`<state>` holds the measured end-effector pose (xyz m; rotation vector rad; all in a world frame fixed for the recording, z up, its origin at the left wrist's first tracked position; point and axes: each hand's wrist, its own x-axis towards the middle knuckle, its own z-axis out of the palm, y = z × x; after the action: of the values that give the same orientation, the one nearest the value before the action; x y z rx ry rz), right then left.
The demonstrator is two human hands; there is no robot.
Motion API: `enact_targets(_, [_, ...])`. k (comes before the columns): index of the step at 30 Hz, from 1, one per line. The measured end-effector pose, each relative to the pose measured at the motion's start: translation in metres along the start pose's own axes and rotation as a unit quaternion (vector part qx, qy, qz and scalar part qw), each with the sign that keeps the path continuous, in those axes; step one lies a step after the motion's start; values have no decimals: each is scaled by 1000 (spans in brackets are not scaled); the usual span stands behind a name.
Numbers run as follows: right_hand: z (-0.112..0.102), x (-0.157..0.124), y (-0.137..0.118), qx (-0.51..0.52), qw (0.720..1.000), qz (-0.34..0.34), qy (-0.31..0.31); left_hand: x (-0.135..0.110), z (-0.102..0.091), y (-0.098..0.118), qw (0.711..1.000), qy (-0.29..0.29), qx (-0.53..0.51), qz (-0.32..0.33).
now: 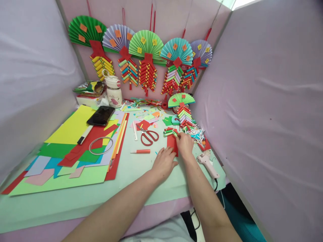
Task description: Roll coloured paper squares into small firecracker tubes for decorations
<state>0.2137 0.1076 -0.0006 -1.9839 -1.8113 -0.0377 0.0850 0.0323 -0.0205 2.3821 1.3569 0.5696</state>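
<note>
My left hand (163,163) lies flat on the table with fingers spread, its fingertips holding down the lower edge of a red paper strip (172,144). My right hand (185,144) rests on the same strip and pinches a small green paper roll (175,133) at its top. Several red and green paper rolls (168,131) are lined up across the strip just above my fingers. A finished green paper fan with rolls hanging under it (182,107) lies further back.
Red-handled scissors (148,135), a red pen (140,151) and a white marker (135,130) lie left of my hands. A white glue gun (207,163) lies to the right. Stacked coloured paper sheets (73,148), a wire ring (101,145) and a phone (101,115) fill the left. Paper fans (146,45) hang on the back wall.
</note>
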Motion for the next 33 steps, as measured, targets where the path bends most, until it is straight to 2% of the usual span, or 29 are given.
enact_targets(13, [10,-4,1,-43,998,-28,28,-2,5,-2,1000,7,-30,5])
enact_targets(25, [15,-3,2,-23,998,-35,41,-3,1,1,999,3,-31,6])
enact_targets(33, [1,-4,19,34,992,0,120,-3,2,-1,999,9,-31,4])
